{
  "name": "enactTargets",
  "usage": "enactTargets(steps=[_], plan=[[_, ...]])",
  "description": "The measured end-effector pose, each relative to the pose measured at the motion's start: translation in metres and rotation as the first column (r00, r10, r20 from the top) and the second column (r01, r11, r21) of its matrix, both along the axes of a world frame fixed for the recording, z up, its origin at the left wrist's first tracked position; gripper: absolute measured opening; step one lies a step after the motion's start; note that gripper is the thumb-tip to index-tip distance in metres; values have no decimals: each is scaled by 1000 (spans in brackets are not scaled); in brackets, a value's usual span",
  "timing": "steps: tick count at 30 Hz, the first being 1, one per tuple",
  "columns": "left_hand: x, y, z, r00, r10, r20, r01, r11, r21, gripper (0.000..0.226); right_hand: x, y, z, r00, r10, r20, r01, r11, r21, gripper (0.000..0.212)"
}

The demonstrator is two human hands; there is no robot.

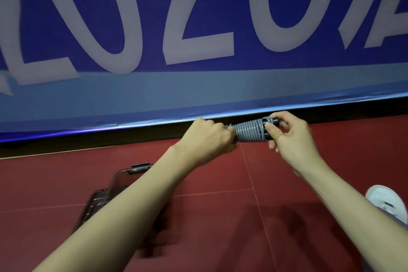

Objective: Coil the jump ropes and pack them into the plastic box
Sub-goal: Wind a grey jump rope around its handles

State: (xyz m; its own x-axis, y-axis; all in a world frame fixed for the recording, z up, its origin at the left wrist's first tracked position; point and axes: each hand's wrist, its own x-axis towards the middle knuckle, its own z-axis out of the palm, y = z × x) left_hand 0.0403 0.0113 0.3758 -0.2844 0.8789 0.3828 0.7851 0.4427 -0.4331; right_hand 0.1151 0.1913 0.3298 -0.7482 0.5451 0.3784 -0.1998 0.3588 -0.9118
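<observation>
Rope (249, 131), grey and smooth like plastic cord, sits wound in tight even turns around a pair of dark handles, making a short ribbed cylinder held level in the air above the floor (220, 216). The left hand (207, 137) has its fingers curled round one end of the bundle; the right hand (291, 139) pinches the other end, thumb pressed on the last turns where a small loop of cord stands up. A dark handle tip pokes out past the right fingers. Below the left forearm a clear plastic box (119, 181) rests on the floor, its wall smoky and see-through; a lid seems to lie beside it, though the arm hides most of it. The floor is dull red with thin seam lines and stretches open between box and wall. A blue banner (198, 86) with large pale letters covers the wall, ending in a black strip at the floor's far edge. A white shoe (386, 201) shows near the right edge.
</observation>
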Motion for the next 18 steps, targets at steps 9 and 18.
enactTargets(steps=[9, 18], plan=[[-22, -16, 1, 966, 78, 246, -89, 995, 34, 82, 10, -1, 9, 946, 318, 67, -302, 937, -173, 20], [-6, -23, 19, 329, -127, 936, -121, 977, 176, 60, 14, -3, 5, 823, 564, -70, -531, 720, -446, 19]])
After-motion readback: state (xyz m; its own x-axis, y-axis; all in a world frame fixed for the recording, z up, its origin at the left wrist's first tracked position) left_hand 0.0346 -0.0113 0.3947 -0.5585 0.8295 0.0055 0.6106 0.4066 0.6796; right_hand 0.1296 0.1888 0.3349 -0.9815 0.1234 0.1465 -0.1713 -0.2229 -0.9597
